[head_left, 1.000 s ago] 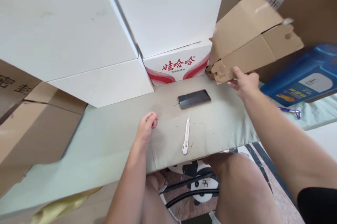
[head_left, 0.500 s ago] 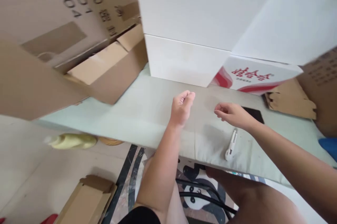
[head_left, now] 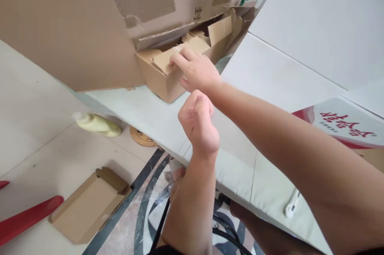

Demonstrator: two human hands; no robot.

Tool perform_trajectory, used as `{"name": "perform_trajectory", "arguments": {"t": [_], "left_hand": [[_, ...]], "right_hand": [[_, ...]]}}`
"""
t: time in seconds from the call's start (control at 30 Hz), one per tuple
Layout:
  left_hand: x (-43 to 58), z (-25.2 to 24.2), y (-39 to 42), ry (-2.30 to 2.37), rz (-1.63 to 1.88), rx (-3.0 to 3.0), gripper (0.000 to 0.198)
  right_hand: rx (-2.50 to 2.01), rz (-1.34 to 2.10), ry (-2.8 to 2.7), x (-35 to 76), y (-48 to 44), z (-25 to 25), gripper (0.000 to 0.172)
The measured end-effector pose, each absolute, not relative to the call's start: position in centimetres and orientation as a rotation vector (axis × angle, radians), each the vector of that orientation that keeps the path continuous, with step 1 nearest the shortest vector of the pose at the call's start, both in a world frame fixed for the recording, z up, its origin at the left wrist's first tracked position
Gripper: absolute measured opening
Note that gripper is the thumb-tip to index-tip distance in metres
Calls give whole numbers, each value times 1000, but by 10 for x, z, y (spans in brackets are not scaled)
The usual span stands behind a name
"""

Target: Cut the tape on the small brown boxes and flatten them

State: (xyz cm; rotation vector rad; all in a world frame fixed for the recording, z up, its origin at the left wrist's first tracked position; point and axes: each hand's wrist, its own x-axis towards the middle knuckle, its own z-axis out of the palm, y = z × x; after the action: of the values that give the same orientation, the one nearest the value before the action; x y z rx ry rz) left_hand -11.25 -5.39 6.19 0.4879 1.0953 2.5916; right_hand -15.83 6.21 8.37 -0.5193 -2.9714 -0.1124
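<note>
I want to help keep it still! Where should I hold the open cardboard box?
Probably the cardboard box's near corner, coming from the front, one palm on each wall. That corner faces outward, both walls look flat, and the big printed carton rises behind. I'd skip the top flaps: they're thin and could bend.

You have a long, plain brown cardboard box (head_left: pixel 165 83) in front of you, standing on the desk (head_left: pixel 150 109) beside a larger printed carton (head_left: pixel 186 1); its top is partly open, flaps at uneven angles.
</note>
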Motion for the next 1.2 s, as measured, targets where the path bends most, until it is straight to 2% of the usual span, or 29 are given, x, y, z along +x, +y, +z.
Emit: {"name": "perform_trajectory", "arguments": {"t": [0.13,0.3,0.37,0.47,0.63,0.7,0.83,0.97,1.03,1.13,1.2], "left_hand": [[-115,62,-55,1120,2559,479,54],[-109,64,-57,1120,2524,489,49],[-107,63,-57,1083,2548,501,48],[-107,62,-56,1027,2568,520,47],[-109,76,-63,947,2612,511,49],[-111,87,-74,905,2653,555,49],[-117,106,-101,819,2726,688,56],[-116,109,-105,870,2766,704,57],[-108,105,-92,920,2728,741,55],[-85,96,-66,1033,2378,1021,43],[-63,91,-50,1104,2041,1246,27]], "right_hand": [[-444,-77,-2940,-171,54,82,44],[-412,-118,-3040,-177,58,98,85],[-433,-178,-3095,-181,61,102,79],[-354,-200,-3137,-182,66,96,52],[-205,-248,-2996,-158,72,75,20],[-164,-250,-2931,-137,69,71,21],[-121,-182,-2787,-69,50,69,39],[-151,-161,-2693,28,26,78,28],[-275,-177,-2716,76,15,82,28],[-481,-243,-2768,130,-2,83,33],[-571,-274,-2828,152,-12,80,36]]}}
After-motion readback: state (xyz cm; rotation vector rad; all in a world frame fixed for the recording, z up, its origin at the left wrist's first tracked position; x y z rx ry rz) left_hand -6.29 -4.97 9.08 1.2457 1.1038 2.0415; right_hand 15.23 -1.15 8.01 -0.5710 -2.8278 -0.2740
